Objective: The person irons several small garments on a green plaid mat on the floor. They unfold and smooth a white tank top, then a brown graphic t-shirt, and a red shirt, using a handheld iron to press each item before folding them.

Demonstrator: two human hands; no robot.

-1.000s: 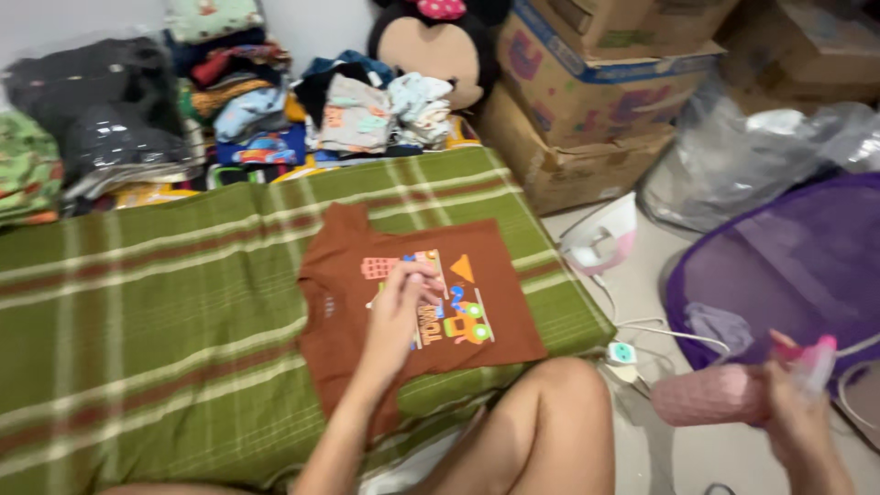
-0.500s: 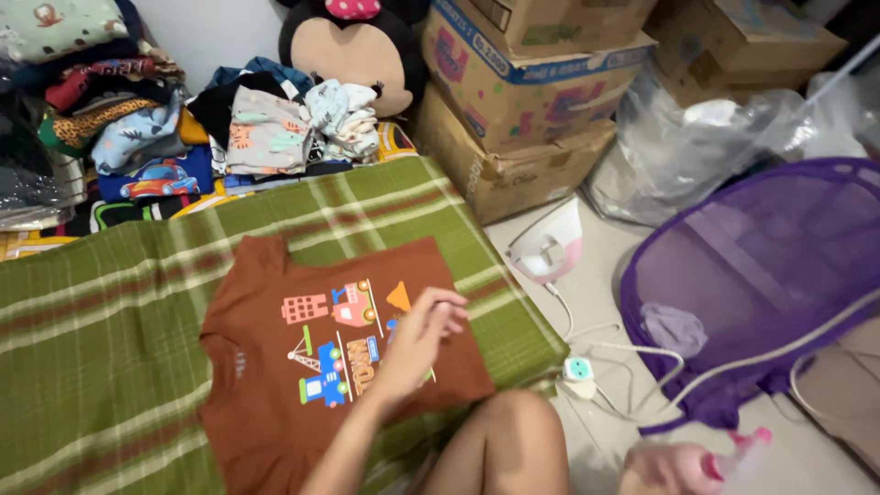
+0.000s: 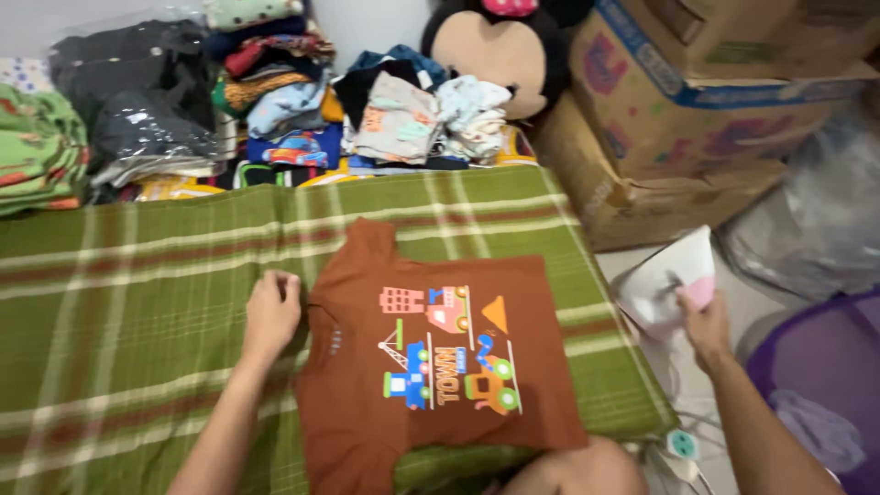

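Green plaid blanket (image 3: 137,302) over floor; brown printed tee (image 3: 440,367) flat on it, clothes stacks (image 3: 275,110) at far edge.

We noted matt woven cloth in the green plaid blanket (image 3: 137,302) and soft, matt knit in the brown T-shirt (image 3: 431,367), whose printed motif looked smoother. The iron (image 3: 669,280) at the right hand (image 3: 704,325) showed glossy white and pink plastic. The cardboard boxes (image 3: 678,119) appeared dull and papery, the plush toy (image 3: 513,50) velvety, the bagged clothes (image 3: 137,101) under shiny film.
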